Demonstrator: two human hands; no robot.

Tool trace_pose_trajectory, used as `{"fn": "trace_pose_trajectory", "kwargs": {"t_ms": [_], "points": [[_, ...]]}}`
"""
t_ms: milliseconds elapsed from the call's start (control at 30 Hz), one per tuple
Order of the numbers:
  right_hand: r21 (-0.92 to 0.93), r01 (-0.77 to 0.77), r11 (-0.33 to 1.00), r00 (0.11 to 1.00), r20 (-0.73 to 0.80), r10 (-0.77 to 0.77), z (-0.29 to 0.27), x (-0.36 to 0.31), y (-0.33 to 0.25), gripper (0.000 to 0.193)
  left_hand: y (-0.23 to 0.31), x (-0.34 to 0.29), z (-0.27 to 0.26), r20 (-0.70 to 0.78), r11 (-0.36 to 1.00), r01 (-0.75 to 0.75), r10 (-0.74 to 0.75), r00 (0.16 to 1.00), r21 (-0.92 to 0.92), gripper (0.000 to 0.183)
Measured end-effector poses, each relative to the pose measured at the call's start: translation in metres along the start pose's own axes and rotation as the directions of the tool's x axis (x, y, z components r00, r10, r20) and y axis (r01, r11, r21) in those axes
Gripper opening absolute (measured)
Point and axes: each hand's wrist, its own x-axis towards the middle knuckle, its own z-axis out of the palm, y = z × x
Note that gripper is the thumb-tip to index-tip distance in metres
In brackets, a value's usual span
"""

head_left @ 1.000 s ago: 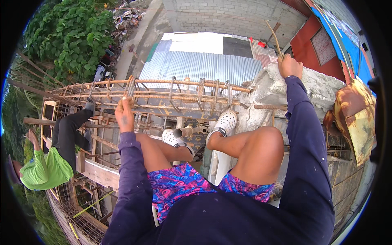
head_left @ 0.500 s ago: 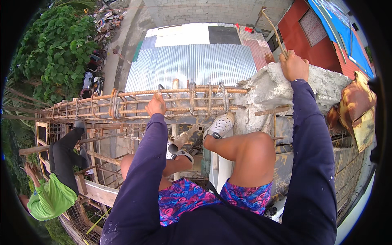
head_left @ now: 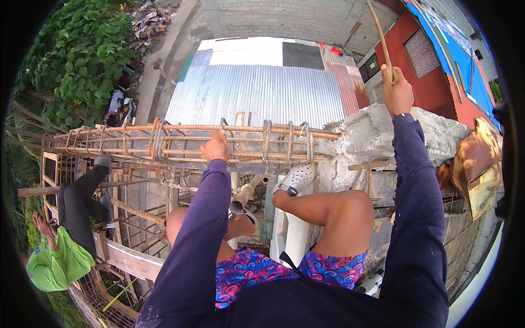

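Note:
A rusty rebar cage (head_left: pixel 188 143) with several stirrups runs across in front of me. My left hand (head_left: pixel 216 146) is closed at its bars, on what looks like a stirrup (head_left: pixel 224 122) whose bent top shows just above my fingers. Raised at the right, my right hand (head_left: pixel 397 90) is wrapped round the lower end of a long thin brown rod (head_left: pixel 379 30). The rod slants up and left past the upper edge of the view, so its far end is hidden. Below that hand lies rough grey concrete (head_left: pixel 377 128), where the cage's bars end.
My clog (head_left: pixel 299 179) rests by the cage, beside a white pipe (head_left: pixel 299 232). A co-worker in a green shirt (head_left: pixel 63 259) is at the left among timber and rebar. A corrugated metal roof (head_left: pixel 257 93) lies beyond, lower down. A rusty bent sheet (head_left: pixel 478 164) hangs at the right.
My right hand has lifted the rod higher, taking its bent or headed tip out of view. My left hand stays at the cage; the view has shifted slightly.

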Motion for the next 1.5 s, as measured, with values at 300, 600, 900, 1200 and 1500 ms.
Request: {"fn": "trace_pose_trajectory", "kwargs": {"t_ms": [300,600,900,1200,1500], "points": [[0.166,0.036,0.986,0.678,0.721,-0.146,0.181,-0.014,-0.161,0.034,0.005,-0.003,-0.008,0.031,1.0,-0.014,0.014,0.999,-0.005,0.04],[0.339,0.42,0.842,0.272,0.838,-0.473,0.207,-0.045,-0.202,0.023,0.005,-0.002,-0.007,0.09,0.999,0.01,-0.013,0.996,0.038,0.041],[0.297,0.488,0.821,0.242,0.857,-0.454,0.207,-0.045,-0.209,0.022,0.007,-0.003,-0.014,0.184,0.999,0.017,-0.022,0.983,0.031,0.044],[0.278,0.4,0.873,0.444,0.774,-0.45,0.217,-0.035,-0.21,0.03,-0.001,-0.007,-0.001,-0.023,0.997,-0.072,0.072,0.997,0.005,0.045],[0.299,0.426,0.854,0.219,0.882,-0.418,0.19,-0.056,-0.203,0.03,0.004,-0.006,-0.008,0.027,0.999,-0.046,0.046,0.999,0.01,0.046]]}}
